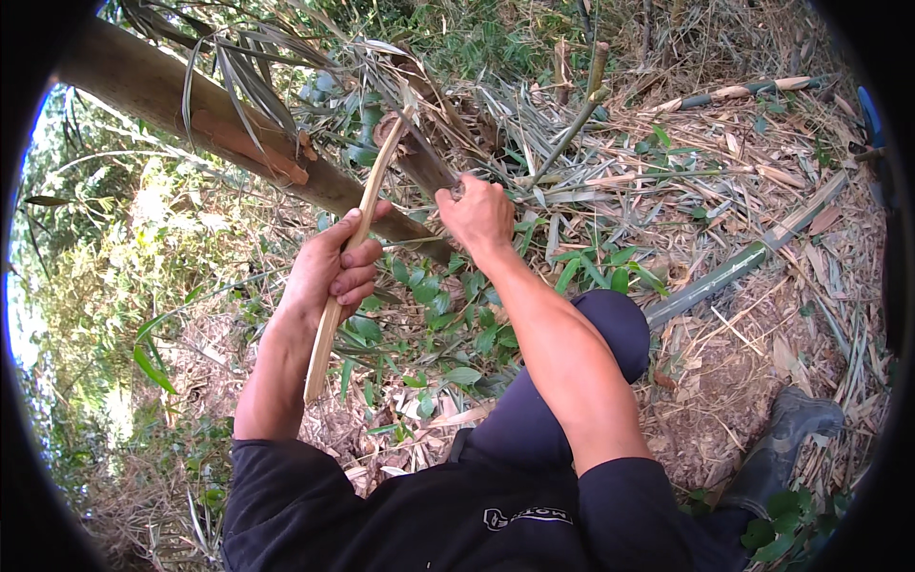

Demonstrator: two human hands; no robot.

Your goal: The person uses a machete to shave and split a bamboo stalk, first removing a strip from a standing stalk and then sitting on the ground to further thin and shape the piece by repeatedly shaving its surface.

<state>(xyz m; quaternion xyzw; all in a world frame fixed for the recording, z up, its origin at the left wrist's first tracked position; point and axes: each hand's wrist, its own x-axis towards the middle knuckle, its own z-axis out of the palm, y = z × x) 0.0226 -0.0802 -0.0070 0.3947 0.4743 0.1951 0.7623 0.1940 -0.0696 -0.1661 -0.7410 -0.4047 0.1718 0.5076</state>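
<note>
My left hand [345, 255] is closed round a long, pale, slightly bent strip of split bamboo [327, 341], which slants upward past the thumb. The strip's upper end lies by the cut end of a brown stump [419, 170]. Just right of that stump, my right hand [478, 217] makes a fist round the handle of what looks like a long knife [426, 143]. Its thin dark blade points up and left, close to the strip's upper end; the fingers hide the handle.
A thick brown bamboo trunk [224, 124] slopes across the upper left. On the right lie a green bamboo pole [715, 276] and another pole [753, 91], among dry leaves and chips. My bent knee [615, 334] and a dark boot [786, 439] are below. A thin stalk [572, 129] stands behind.
</note>
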